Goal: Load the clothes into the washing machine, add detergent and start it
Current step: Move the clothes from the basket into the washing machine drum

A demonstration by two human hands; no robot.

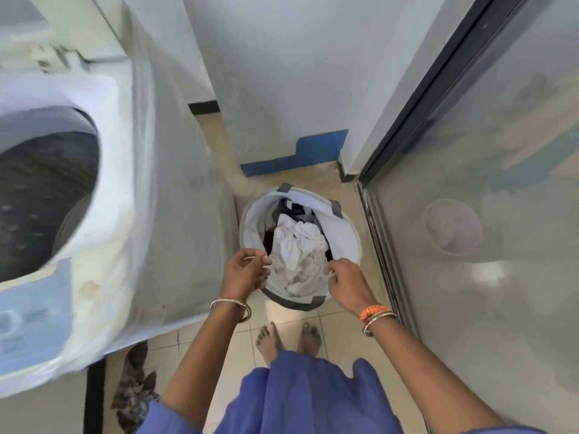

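Observation:
A round white laundry basket (344, 242) with grey trim stands on the floor, holding a crumpled white cloth (297, 245) over darker clothes (297, 209). My left hand (246, 270) hovers over the basket's near left rim, fingers loosely curled and holding nothing. At the near right rim my right hand (344, 281) has loosely curled fingers, their tips at the edge of the white cloth. The top-loading washing machine (103, 170) stands at the left under a translucent cover, its lid up and its dark drum (40, 189) showing.
A frosted glass sliding door (470, 198) runs along the right, with a pink tub (451, 227) behind it. A wall with a blue skirting (313, 151) closes the corner behind the basket. A dark patterned cloth (134, 389) lies on the tiled floor by the machine. My bare feet (288, 336) stand just before the basket.

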